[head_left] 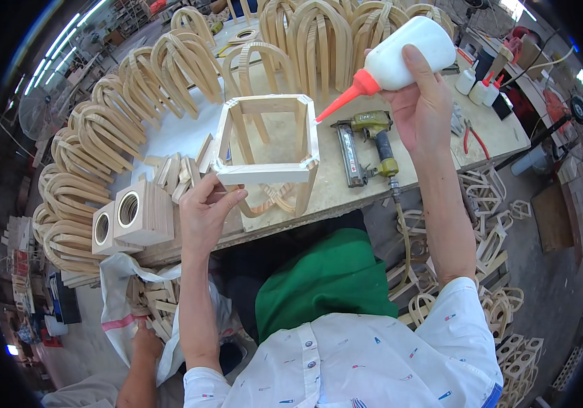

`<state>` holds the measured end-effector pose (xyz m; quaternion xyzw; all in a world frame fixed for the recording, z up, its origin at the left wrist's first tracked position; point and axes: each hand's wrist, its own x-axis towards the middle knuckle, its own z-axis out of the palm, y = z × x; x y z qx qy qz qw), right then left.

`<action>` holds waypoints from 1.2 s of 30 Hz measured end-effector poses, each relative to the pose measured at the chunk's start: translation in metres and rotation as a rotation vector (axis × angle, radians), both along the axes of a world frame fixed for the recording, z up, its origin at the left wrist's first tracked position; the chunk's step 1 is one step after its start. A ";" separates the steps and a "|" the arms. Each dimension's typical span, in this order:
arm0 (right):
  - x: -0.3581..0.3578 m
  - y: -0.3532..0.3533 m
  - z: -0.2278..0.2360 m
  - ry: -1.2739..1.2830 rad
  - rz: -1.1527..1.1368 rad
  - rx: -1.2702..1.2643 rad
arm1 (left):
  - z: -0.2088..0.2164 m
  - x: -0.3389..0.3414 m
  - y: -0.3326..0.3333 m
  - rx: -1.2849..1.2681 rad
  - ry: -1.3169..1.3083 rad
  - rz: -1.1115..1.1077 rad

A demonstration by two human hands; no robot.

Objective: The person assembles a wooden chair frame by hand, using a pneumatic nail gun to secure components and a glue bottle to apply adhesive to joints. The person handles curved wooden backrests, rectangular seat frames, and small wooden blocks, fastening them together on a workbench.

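- The white bottle (pixel 395 60) is gripped above the tabletop (pixel 329 185) by the right hand (pixel 419 105), its fingers clamped around the body.
- Its long axis is slanted, the red nozzle (pixel 343 96) being pointed down-left at the wooden frame (pixel 268 174).
- The frame, square end up, is pinched near its near-left corner by the left hand's (pixel 203 212) fingers.

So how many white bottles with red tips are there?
4: a big bottle in the right hand, and three small bottles close together on the table, toward the picture's right. More may be hidden.
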<state>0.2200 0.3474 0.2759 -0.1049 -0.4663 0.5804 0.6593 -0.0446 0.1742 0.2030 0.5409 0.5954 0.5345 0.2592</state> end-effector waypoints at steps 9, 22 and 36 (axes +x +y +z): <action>-0.031 -0.035 0.008 -0.018 0.108 -0.054 | 0.007 0.016 0.001 -0.018 0.102 0.004; -0.036 -0.039 -0.001 -0.043 0.144 -0.085 | 0.005 0.019 0.001 -0.035 0.069 0.012; 0.037 -0.013 0.002 -0.041 -0.003 -0.005 | 0.007 0.017 -0.002 -0.036 -0.013 0.009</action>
